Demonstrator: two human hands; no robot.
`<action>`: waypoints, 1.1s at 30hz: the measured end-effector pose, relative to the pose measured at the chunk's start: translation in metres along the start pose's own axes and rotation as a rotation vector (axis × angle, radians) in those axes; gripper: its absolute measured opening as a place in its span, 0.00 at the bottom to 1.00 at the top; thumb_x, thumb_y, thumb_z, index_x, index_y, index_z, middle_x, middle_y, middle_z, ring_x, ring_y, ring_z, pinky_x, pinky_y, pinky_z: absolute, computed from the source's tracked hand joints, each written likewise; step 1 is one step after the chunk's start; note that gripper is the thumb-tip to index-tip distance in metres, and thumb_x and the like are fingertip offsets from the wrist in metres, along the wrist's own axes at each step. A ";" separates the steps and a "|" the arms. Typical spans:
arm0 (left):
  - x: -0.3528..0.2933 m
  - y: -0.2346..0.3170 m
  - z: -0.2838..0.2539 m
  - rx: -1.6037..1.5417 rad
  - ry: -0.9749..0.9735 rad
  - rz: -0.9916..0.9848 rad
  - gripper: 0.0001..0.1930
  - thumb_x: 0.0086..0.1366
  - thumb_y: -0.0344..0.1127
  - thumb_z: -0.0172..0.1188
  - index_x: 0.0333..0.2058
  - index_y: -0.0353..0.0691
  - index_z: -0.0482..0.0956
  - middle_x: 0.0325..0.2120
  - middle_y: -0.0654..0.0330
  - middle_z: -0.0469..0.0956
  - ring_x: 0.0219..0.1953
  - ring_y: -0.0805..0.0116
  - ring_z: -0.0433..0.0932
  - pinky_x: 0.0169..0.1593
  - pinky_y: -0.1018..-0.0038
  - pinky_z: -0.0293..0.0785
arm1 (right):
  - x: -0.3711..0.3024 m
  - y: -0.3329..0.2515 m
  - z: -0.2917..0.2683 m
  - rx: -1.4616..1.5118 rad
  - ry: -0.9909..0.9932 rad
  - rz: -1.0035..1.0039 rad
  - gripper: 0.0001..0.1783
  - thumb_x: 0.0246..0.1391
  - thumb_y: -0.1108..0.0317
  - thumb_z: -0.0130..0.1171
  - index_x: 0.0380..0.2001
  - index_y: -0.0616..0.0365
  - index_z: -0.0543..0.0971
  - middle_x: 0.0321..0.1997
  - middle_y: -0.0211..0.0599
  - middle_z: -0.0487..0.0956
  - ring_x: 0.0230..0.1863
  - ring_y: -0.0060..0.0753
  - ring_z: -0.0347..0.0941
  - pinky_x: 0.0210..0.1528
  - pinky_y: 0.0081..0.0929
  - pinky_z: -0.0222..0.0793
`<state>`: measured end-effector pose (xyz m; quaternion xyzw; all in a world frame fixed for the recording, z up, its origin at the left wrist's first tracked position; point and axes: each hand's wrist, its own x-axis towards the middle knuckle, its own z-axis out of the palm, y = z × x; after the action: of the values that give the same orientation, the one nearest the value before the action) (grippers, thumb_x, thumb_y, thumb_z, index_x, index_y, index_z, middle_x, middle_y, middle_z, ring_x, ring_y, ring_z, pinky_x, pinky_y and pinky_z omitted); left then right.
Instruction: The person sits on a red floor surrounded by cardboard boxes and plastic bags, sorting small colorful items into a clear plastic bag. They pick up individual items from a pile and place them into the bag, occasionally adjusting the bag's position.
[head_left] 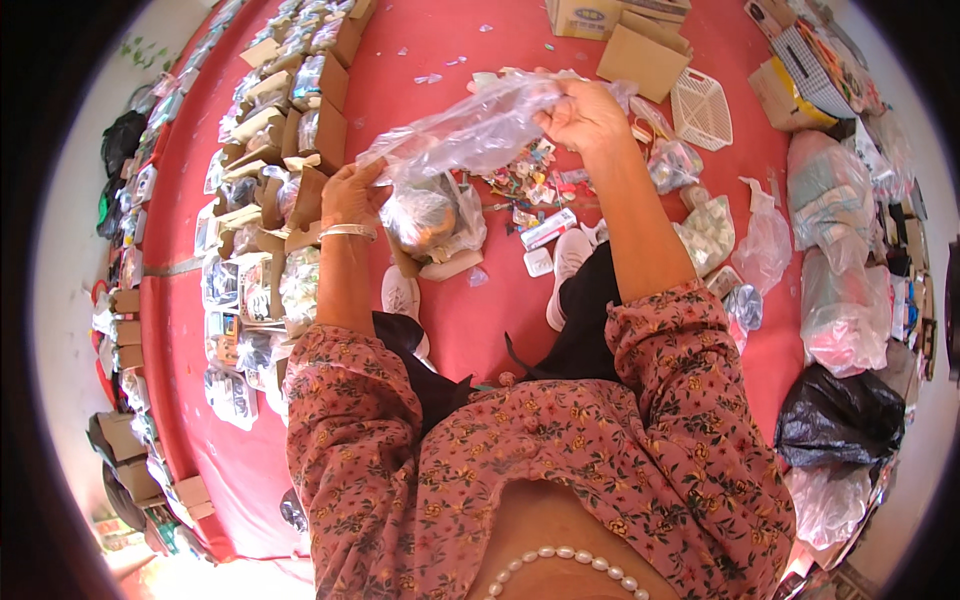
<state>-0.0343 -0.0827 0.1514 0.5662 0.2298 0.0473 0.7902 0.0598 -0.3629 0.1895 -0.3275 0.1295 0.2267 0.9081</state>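
A clear plastic bag [465, 130] is stretched between my two hands above the floor. My left hand [352, 196] pinches its lower left end, and my right hand [588, 115] grips the upper right end with curled fingers. Below the bag, between my feet and my left hand, stands an open cardboard box [450, 268] with a filled clear bag [420, 218] in it. Just beyond my shoes lies a loose heap of small colourful items [545, 180], partly hidden by the bag and my right forearm. A small white box [548, 229] rests at its near side.
Rows of cardboard boxes [265, 140] with bagged goods line the left. A white plastic basket [702, 108] and an open carton [645, 55] stand at the far right. Large filled plastic bags [835, 200] and a black bag [840, 415] lie along the right side of the red floor [420, 100].
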 end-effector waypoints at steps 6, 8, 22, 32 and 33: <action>0.009 -0.003 -0.013 -0.330 -0.099 -0.170 0.04 0.58 0.29 0.51 0.32 0.38 0.71 0.28 0.59 0.75 0.30 0.69 0.76 0.32 0.75 0.76 | -0.008 -0.003 -0.004 -0.143 -0.182 -0.042 0.11 0.47 0.77 0.47 0.36 0.65 0.72 0.30 0.33 0.74 0.26 0.20 0.68 0.27 0.18 0.66; 0.012 -0.003 -0.018 -0.417 -0.081 -0.191 0.05 0.60 0.31 0.48 0.33 0.38 0.71 0.30 0.58 0.75 0.33 0.67 0.75 0.37 0.70 0.75 | -0.019 0.001 0.008 -0.295 -0.249 -0.096 0.09 0.44 0.79 0.49 0.32 0.65 0.74 0.28 0.31 0.75 0.22 0.17 0.65 0.26 0.18 0.61; -0.027 0.018 0.018 0.510 0.064 0.361 0.20 0.55 0.47 0.56 0.29 0.31 0.77 0.19 0.60 0.74 0.21 0.74 0.67 0.27 0.75 0.64 | -0.018 0.038 0.016 -0.410 -0.125 -0.264 0.14 0.53 0.59 0.49 0.26 0.60 0.73 0.23 0.28 0.72 0.22 0.16 0.62 0.25 0.17 0.57; -0.002 0.007 -0.028 0.519 -0.195 0.079 0.12 0.54 0.39 0.59 0.30 0.35 0.74 0.20 0.66 0.70 0.20 0.78 0.67 0.24 0.82 0.66 | -0.013 0.018 0.014 0.279 -0.210 -0.181 0.10 0.54 0.67 0.47 0.27 0.61 0.73 0.18 0.29 0.70 0.15 0.19 0.59 0.15 0.16 0.54; -0.004 0.005 -0.029 0.382 -0.266 0.003 0.11 0.55 0.38 0.58 0.32 0.36 0.73 0.21 0.66 0.70 0.20 0.78 0.68 0.24 0.81 0.67 | -0.013 0.015 0.013 0.256 -0.187 -0.234 0.09 0.53 0.67 0.48 0.28 0.61 0.73 0.19 0.28 0.71 0.15 0.17 0.58 0.15 0.15 0.54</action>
<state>-0.0485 -0.0570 0.1499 0.7071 0.1275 -0.0712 0.6919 0.0421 -0.3488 0.1961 -0.1999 0.0334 0.1306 0.9705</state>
